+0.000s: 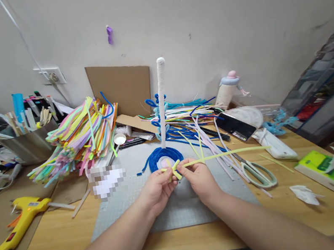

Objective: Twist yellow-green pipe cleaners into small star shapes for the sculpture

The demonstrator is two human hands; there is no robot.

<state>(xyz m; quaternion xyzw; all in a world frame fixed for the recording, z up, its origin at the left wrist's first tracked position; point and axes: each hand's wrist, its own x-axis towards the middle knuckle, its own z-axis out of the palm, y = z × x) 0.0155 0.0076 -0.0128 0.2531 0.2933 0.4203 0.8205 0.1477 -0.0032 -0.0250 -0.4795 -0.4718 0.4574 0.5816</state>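
Note:
My left hand and my right hand are close together over the grey cutting mat. Both pinch a yellow pipe cleaner, bent into short loops between my fingertips, its long straight end running out to the right past my right hand. Just behind my fingers lies a coiled blue disc with a pale round centre. A white wrapped stick stands upright at the disc's back edge, with blue curled loops along its left side.
A yellow glue gun and a bundle of coloured pipe cleaners are on the left. On the right are scissors, a phone, a white device, a green tissue pack and a crumpled tissue. Loose pipe cleaners lie behind.

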